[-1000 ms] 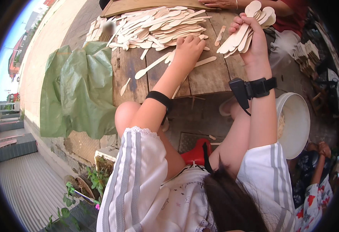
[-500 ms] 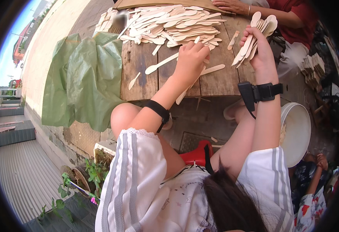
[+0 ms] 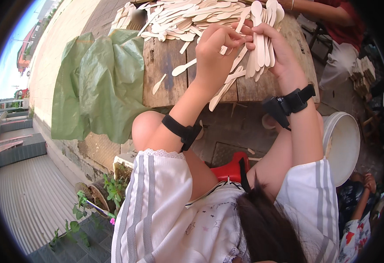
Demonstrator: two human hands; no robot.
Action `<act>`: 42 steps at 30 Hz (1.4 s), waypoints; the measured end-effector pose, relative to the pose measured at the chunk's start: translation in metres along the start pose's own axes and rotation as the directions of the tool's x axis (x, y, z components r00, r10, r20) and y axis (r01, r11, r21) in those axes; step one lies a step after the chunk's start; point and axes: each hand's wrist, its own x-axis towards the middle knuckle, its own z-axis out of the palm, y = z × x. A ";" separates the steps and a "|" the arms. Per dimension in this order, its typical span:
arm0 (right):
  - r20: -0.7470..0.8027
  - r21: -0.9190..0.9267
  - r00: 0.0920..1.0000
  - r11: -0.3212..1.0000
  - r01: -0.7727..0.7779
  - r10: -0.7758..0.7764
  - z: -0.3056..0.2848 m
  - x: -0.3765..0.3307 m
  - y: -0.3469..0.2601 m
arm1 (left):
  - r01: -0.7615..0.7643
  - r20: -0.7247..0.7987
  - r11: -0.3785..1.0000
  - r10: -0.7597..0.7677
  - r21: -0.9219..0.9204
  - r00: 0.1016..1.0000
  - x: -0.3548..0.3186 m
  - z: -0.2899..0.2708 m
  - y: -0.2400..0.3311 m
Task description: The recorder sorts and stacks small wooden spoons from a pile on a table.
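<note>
Pale, sunlit pavement [image 3: 87, 22] runs along the left of this open-air place, with grey corrugated sheeting [image 3: 30, 193] at the near left. Centred beyond the knees is the worn wooden tabletop [image 3: 170, 90], its planks brown, scuffed and stained, with dark seams between them. A green plastic sheet [image 3: 97, 87] hangs in creases just beside its left edge. Across the far part spreads a heap of wooden spoons [image 3: 187, 17], overlapping in many layers. To the right of the tabletop, a white bucket [image 3: 344, 149] stands near the right knee, and a red sleeve [image 3: 352, 22] of another person shows at the far right. The right hand [image 3: 282, 50] has its fingers closed around a fanned bunch of wooden spoons [image 3: 262, 48], bowls pointing far, above the tabletop. The left hand [image 3: 216, 46] is just left of that bunch, fingers bent and narrow; whether they grip a spoon, I cannot tell. One loose spoon [image 3: 183, 68] lies left of the left hand, and a smaller one [image 3: 159, 84] lies nearer the left edge.
</note>
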 end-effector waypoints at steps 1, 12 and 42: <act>0.024 -0.007 1.000 1.000 0.004 -0.004 -0.001 0.000 -0.002 | -0.050 0.029 0.998 0.049 0.029 0.998 0.001 -0.001 -0.001; -0.203 -0.106 0.965 0.984 0.146 -0.165 -0.036 0.003 -0.021 | -0.064 0.456 0.569 -0.581 0.820 0.674 -0.001 -0.071 -0.022; 0.316 -0.778 0.948 0.579 0.243 0.027 0.018 -0.015 -0.007 | 0.438 0.271 0.881 -0.473 0.180 0.839 0.023 -0.053 -0.004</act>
